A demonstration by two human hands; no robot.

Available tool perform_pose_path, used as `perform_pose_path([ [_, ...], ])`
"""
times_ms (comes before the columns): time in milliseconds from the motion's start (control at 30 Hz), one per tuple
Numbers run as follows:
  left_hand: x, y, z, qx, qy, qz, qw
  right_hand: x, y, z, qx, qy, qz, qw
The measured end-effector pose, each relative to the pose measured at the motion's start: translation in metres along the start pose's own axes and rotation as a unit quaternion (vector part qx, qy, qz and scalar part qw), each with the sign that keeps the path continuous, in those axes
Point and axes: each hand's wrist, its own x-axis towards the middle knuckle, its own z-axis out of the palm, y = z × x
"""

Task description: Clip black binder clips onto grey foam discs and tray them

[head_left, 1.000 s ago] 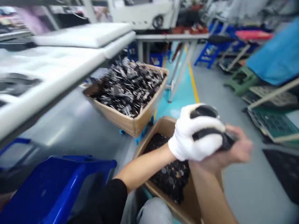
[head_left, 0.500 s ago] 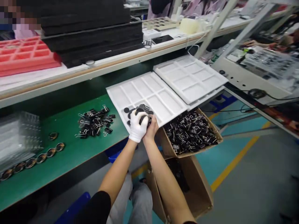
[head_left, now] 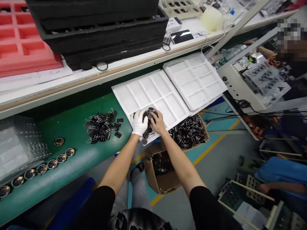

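My left hand [head_left: 139,124], in a white glove, curls over a cluster of small black round discs [head_left: 145,133] at the near corner of a white compartment tray [head_left: 170,118]. My bare right hand [head_left: 157,121] faces it from the other side, fingers bent against the same discs. Both hands grip around the cluster, and the palms hide part of it. Some discs lie loose on the tray's near edge, below the hands. Left of the tray, a heap of black binder clips [head_left: 103,127] lies on the green table [head_left: 79,166].
A second white tray [head_left: 195,80] adjoins on the right. Below are a carton of binder clips [head_left: 188,132] and a carton with dark pieces [head_left: 153,177]. Several round shiny parts [head_left: 61,157] line the table by clear plastic trays [head_left: 16,150]. Black foam trays [head_left: 103,38] fill the shelf above.
My hands, cupped together around the discs before, have moved apart, with discs now showing between and below them. The view has tilted downward, showing more of the floor and lower carton.
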Motion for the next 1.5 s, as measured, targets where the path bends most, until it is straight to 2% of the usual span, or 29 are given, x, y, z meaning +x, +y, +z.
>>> perform_pose_path([
  [67, 0.003, 0.001, -0.001, -0.003, -0.020, -0.029, 0.999, -0.001, 0.001, -0.003, -0.032, -0.044, -0.006, 0.999],
  [200, 0.009, 0.001, -0.008, -0.011, -0.069, -0.041, 0.997, 0.004, -0.003, -0.009, -0.066, -0.095, 0.017, 0.993],
  [333, 0.001, 0.001, -0.028, -0.032, -0.065, -0.033, 0.997, -0.006, -0.010, -0.022, -0.090, -0.076, 0.043, 0.992],
  [433, -0.033, 0.005, -0.044, 0.040, -0.077, 0.021, 0.996, -0.041, -0.010, -0.025, -0.115, -0.046, 0.095, 0.988],
  [500, -0.064, 0.009, -0.048, 0.109, -0.133, 0.047, 0.984, -0.068, -0.009, -0.018, -0.123, -0.012, 0.168, 0.978],
  [567, -0.091, 0.011, -0.043, 0.148, -0.210, 0.054, 0.965, -0.087, -0.005, -0.006, -0.106, 0.051, 0.256, 0.959],
  [633, -0.104, 0.011, -0.034, 0.175, -0.235, 0.028, 0.956, -0.092, -0.002, 0.007, -0.073, 0.092, 0.293, 0.949],
  [700, -0.102, 0.007, -0.027, 0.205, -0.217, -0.022, 0.954, -0.083, 0.000, 0.016, -0.042, 0.087, 0.276, 0.956],
  [833, -0.072, 0.001, -0.027, 0.254, -0.162, -0.111, 0.947, -0.048, -0.003, 0.026, -0.016, 0.041, 0.249, 0.968],
  [933, -0.053, 0.004, -0.027, 0.260, -0.129, -0.152, 0.945, -0.034, -0.006, 0.029, -0.019, 0.042, 0.251, 0.967],
  [1100, -0.033, 0.008, -0.012, 0.250, -0.060, -0.219, 0.941, -0.037, -0.001, 0.031, -0.009, 0.029, 0.247, 0.969],
  [1200, -0.037, 0.008, -0.017, 0.234, -0.054, -0.211, 0.948, -0.051, -0.004, 0.030, -0.003, 0.063, 0.265, 0.962],
  [1267, -0.055, 0.008, -0.036, 0.220, -0.090, -0.176, 0.955, -0.072, -0.019, 0.032, -0.006, 0.089, 0.311, 0.946],
  [1333, -0.089, 0.006, -0.062, 0.186, -0.174, -0.111, 0.961, -0.100, -0.044, 0.040, -0.017, 0.060, 0.391, 0.918],
  [1367, -0.109, 0.003, -0.076, 0.156, -0.234, -0.066, 0.957, -0.114, -0.059, 0.048, -0.031, -0.008, 0.435, 0.900],
  [1433, -0.152, -0.010, -0.100, 0.082, -0.382, 0.025, 0.920, -0.135, -0.086, 0.069, -0.027, -0.102, 0.445, 0.890],
  [1467, -0.170, -0.021, -0.108, 0.068, -0.432, 0.039, 0.899, -0.142, -0.096, 0.081, -0.023, -0.153, 0.433, 0.888],
  [1500, -0.186, -0.034, -0.113, 0.082, -0.457, 0.023, 0.885, -0.144, -0.103, 0.093, -0.017, -0.205, 0.410, 0.889],
])
